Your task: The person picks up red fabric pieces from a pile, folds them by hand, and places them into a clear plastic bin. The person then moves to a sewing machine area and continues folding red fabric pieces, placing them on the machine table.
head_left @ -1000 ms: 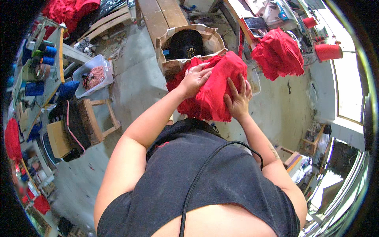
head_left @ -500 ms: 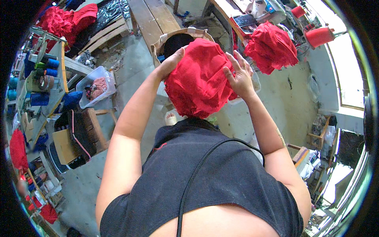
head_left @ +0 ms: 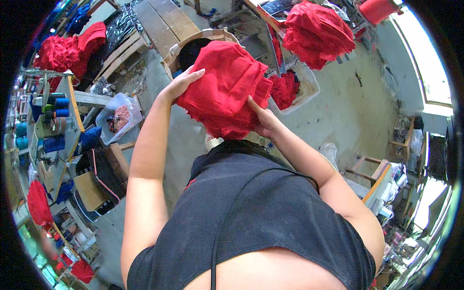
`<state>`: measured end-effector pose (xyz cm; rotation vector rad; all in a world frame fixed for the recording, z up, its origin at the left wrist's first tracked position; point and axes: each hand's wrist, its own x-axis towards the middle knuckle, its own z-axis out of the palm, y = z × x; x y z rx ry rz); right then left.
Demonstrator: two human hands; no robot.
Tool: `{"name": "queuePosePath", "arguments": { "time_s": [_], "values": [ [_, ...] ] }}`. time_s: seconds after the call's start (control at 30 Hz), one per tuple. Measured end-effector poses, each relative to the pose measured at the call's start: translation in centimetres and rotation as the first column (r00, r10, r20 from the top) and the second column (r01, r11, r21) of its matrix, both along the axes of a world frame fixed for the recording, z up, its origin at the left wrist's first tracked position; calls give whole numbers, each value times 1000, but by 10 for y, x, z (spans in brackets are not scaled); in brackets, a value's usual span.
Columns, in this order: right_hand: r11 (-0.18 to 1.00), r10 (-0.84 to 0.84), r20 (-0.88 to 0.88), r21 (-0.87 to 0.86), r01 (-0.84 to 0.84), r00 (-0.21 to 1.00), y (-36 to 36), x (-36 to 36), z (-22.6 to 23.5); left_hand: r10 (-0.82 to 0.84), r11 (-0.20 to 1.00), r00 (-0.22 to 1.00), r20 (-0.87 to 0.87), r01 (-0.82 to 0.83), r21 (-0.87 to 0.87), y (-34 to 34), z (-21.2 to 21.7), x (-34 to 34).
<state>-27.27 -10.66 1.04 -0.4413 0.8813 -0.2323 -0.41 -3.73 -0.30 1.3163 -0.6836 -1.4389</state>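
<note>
A thick stack of red fabric pieces (head_left: 222,92) is held up in front of my chest between both hands. My left hand (head_left: 180,83) presses flat against its left side with fingers spread upward. My right hand (head_left: 263,118) supports the stack from below and the right, thumb along its edge. Behind the stack stands an open cardboard box (head_left: 203,41) with something dark inside.
A clear tub (head_left: 302,87) of red scraps sits right of the box, and a big red fabric heap (head_left: 316,31) lies on a table beyond. At left are a plastic bin (head_left: 118,118), a wooden stool (head_left: 113,162), thread cones (head_left: 53,123) and more red cloth (head_left: 63,48).
The stack has been lifted and turned; my right hand moved from its top to underneath it, and my left hand slid to its left side.
</note>
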Motion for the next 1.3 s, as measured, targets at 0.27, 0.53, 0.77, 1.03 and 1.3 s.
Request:
{"name": "queuePosePath", "arguments": {
  "time_s": [0.27, 0.53, 0.77, 1.03, 1.3],
  "values": [
    [985, -50, -30, -168, 44, 998, 4, -23, 19, 152, 988, 981, -123, -150, 25, 15, 36, -41],
    [981, 115, -148, -139, -135, 982, 8, -54, -77, -32, 997, 973, 228, 45, -55, 2, 35, -55],
    [919, 123, -153, -354, -171, 981, -17, -51, -28, -5, 996, 944, 330, 34, -83, 1, 28, -39],
    [920, 50, -301, -356, -161, 952, -15, -37, -19, -24, 999, 939, 344, 35, -26, -7, 11, -41],
    [784, -17, -453, -559, -270, 891, -63, -67, -22, -26, 1000, 888, 458, 22, 14, -1, 29, -48]
  ]
}}
